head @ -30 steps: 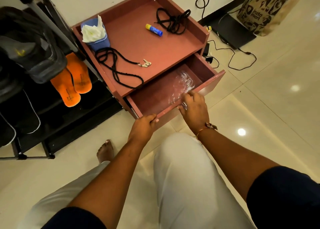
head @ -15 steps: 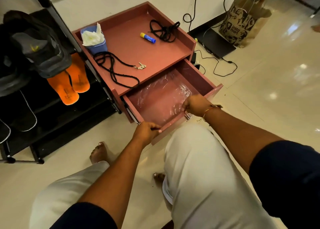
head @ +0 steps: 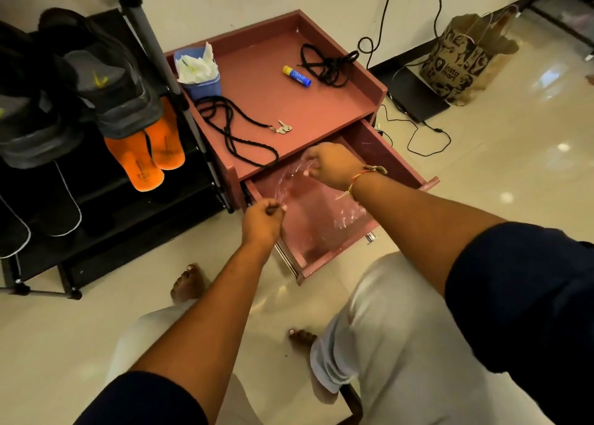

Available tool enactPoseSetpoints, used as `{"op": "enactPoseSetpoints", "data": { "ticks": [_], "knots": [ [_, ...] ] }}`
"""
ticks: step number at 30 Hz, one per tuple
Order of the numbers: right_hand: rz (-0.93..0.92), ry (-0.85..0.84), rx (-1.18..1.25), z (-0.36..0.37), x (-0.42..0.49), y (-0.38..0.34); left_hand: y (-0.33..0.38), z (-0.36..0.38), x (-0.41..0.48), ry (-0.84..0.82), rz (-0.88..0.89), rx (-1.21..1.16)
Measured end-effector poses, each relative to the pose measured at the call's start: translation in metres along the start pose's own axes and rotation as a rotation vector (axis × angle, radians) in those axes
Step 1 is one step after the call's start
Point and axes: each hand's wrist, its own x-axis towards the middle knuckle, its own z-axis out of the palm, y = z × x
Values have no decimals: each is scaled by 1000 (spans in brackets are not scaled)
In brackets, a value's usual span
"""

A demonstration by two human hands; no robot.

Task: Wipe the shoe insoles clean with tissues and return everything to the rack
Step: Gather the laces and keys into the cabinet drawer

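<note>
Rack (head: 135, 215): far left of both grips, well apart; black, with grey shoes (head: 109, 80) on the upper tier.
Insoles (head: 139, 164): orange pair, left of and beyond the left grip, tucked partly under the grey shoes; untouched.
Tissues (head: 193, 67): white wad in a blue cup (head: 205, 87), beyond the left grip on the cabinet top, apart from either pinch.
Left hand (head: 262, 223): curled, thumb and forefinger pinching the near-left edge of the clear plastic bag (head: 321, 206).
Right hand (head: 332, 170): pinching the same film, up and right of the left grip; fingertips partly hidden.
Drawer (head: 389, 157): pulled open beneath both grips, the bag lying inside.
Step in hand: probably lifting the bag out, perhaps for used tissues; only a guess.
Doing it well: keep both pinches on the rim, ease apart gently to open the mouth, lift straight up clear of the drawer walls. Thin film likely to cling and slip, so no tugging from one corner.
</note>
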Motion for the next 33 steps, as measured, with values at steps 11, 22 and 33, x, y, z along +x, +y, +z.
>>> {"op": "enactPoseSetpoints", "data": {
  "ticks": [11, 22, 33],
  "knots": [
    [-182, -155, -391, 59, 52, -44, 4, -13, 30, 28, 33, -163],
    [-165, -37, -395, 61, 35, -73, 7, -21, 43, -55, -97, -427],
    [124, -90, 117, 28, -74, -125, 33, -38, 31, -135, -152, -633]
  ]
}}
